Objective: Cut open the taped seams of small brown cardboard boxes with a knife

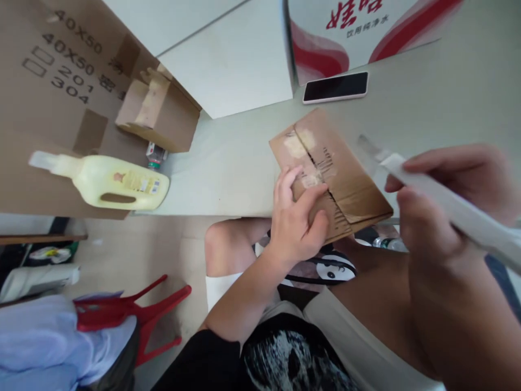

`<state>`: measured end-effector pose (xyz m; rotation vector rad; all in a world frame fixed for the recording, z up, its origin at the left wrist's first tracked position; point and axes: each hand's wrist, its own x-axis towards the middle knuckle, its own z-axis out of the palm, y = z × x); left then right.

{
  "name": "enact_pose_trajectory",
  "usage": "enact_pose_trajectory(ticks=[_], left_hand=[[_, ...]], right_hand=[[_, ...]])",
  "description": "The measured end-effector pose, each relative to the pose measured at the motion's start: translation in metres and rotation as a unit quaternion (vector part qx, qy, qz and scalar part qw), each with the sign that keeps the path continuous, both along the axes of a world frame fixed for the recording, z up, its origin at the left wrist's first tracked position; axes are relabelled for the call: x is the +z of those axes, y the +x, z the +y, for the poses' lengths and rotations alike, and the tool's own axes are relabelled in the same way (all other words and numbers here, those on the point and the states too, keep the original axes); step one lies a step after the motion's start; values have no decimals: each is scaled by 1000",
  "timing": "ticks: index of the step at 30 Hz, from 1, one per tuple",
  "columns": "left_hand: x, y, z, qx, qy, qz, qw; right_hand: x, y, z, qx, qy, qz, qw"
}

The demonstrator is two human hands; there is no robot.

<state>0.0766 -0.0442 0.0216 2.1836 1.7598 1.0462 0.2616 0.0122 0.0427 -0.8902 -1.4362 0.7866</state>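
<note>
A flat piece of folded cardboard box (345, 168) lies at the table's front edge, with a dark slit across it and pale patches where the surface is torn. My left hand (299, 214) lies on its near left part, fingers spread and pressing on the cardboard. Raised to the right of it, my right hand (439, 190) is closed around a white utility knife (443, 201). The knife's grey blade points toward the upper left, above the cardboard's right side and apart from it, and is blurred by motion.
A phone (336, 87) lies behind the cardboard, before a red-and-white carton (366, 32). A small open cardboard box (163, 111) and a pale yellow bottle (122, 182) are at left. A red chair (150, 315) and a person in a light blue shirt (61, 342) are at lower left.
</note>
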Motion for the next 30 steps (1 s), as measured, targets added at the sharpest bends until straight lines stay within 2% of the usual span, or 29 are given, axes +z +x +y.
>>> enact_pose_trajectory(ticks=[3,8,14,18,20,22,25,28,30], left_hand=[[-4,9,-5,19,0,-23,1000],[-16,8,-4,13,19,-63,998],[-28,4,1,14,56,-86,995],[-30,5,1,10,61,-103,993],[-30,5,2,5,63,-107,992],[-30,5,3,4,66,-106,992],[-31,5,3,11,68,-102,992],[-31,6,3,12,63,-109,992],[-30,6,3,7,61,-122,991]], right_hand=[[6,0,-10,39,72,-101,991],[-2,-5,0,18,75,-221,972],[-3,-10,1,-15,163,-275,948],[2,-6,-1,52,151,-316,935],[3,-3,-2,67,156,-322,931],[3,-1,-1,45,174,-283,942],[-3,0,1,-43,197,-176,964],[-10,3,2,-116,232,-139,956],[-12,5,1,-86,211,-163,960]])
